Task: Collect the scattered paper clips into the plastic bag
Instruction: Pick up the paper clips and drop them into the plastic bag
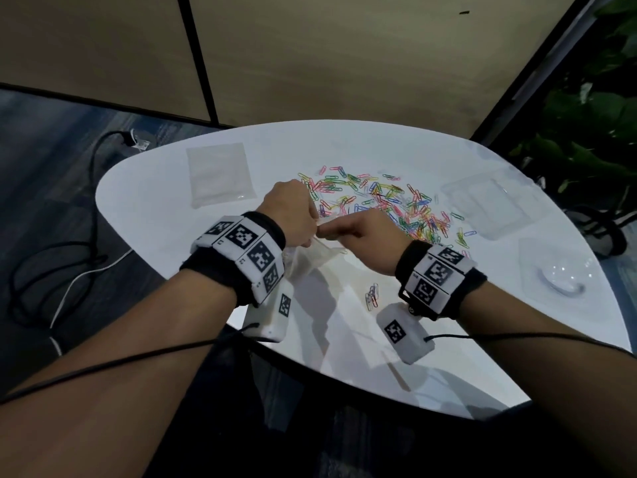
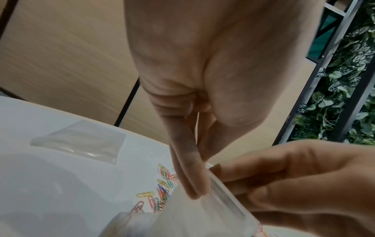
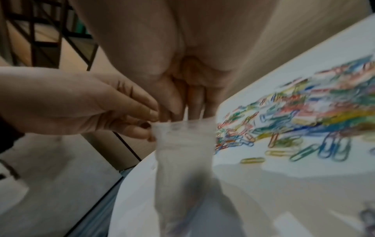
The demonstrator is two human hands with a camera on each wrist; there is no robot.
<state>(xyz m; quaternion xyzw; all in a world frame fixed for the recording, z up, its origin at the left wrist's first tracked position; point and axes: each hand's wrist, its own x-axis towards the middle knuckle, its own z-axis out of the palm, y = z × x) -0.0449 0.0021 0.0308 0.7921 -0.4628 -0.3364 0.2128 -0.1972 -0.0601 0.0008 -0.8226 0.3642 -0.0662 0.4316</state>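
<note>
At the upper left of the head view a spare clear bag (image 1: 220, 174) lies flat on the glossy white table (image 1: 155, 208), thin, rectangular and nearly invisible against it. Just left of centre, the left hand (image 1: 287, 210) pinches one lip of the plastic bag (image 1: 310, 260), thumb and fingers pressed together on the film; beside it the right hand (image 1: 365, 232) pinches the opposite lip, so the mouth is being worked apart while the limp body hangs down to the tabletop. The film is slick and clingy (the wrist views show it only as a soft, crumpled blur), so I judge a lip could slip free, or the mouth fall closed before any clips go in. To the right of the hands the paper clips (image 1: 389, 205) spread in a loose heap of small, bright coated wire loops, with a few strays (image 1: 372, 294) at lower centre. They tangle easily, so a grabbed bunch could shed clips or skid toward the edge.
</note>
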